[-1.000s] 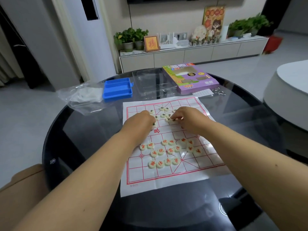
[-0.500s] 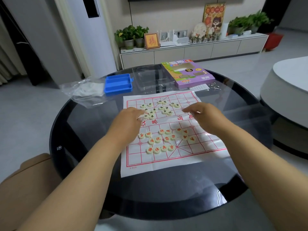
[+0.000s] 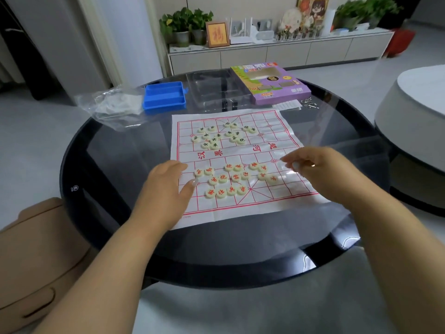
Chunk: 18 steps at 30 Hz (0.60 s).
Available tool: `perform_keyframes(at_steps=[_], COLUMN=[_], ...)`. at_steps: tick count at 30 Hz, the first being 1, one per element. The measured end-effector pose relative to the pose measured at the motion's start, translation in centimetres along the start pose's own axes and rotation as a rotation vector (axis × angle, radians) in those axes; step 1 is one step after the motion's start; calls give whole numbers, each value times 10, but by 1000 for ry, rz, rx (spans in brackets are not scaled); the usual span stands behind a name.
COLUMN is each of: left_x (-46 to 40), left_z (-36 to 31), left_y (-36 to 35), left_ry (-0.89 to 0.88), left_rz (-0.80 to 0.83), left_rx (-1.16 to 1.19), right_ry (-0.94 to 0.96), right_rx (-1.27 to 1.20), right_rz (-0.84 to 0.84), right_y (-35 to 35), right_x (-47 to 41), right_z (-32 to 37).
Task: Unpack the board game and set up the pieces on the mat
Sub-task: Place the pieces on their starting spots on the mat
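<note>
White square game mat [image 3: 240, 208] with red grid spread on round dark glass tabletop [image 3: 115, 165]; cream round pieces [image 3: 226, 179] clustered on it. Left hand [image 3: 166, 189] flat, fingers relaxed; right hand [image 3: 320, 169] loosely curled, nothing held.

The round dark glass bench [image 3: 115, 165] carries a white mat [image 3: 240, 208]. Behind the mat lie a blue tray [image 3: 164, 97], a clear tray [image 3: 214, 90], a purple box [image 3: 272, 83]; a plastic bag [image 3: 113, 107] lies left of the blue tray.
</note>
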<state>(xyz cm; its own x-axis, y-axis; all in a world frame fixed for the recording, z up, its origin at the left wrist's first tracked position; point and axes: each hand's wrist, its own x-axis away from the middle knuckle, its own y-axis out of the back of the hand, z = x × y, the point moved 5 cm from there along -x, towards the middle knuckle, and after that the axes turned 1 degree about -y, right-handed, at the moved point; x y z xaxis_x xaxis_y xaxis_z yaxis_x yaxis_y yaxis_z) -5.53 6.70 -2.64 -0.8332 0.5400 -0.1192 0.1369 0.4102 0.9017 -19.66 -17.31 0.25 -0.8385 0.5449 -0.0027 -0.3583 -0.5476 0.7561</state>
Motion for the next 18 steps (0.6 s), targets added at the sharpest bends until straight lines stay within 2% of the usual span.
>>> perform_keyframes(at_steps=[9,18], left_x=[-6,-6], left_z=[8,13], left_y=[-15,-16], left_ry=[-10,15], left_rz=[43,37], left_rx=[-106,-81], right_ry=[17,147], right_rx=[206,358], right_rz=[126,232], right_y=[-26,-39], right_x=[-10,-6], right_z=[12,25])
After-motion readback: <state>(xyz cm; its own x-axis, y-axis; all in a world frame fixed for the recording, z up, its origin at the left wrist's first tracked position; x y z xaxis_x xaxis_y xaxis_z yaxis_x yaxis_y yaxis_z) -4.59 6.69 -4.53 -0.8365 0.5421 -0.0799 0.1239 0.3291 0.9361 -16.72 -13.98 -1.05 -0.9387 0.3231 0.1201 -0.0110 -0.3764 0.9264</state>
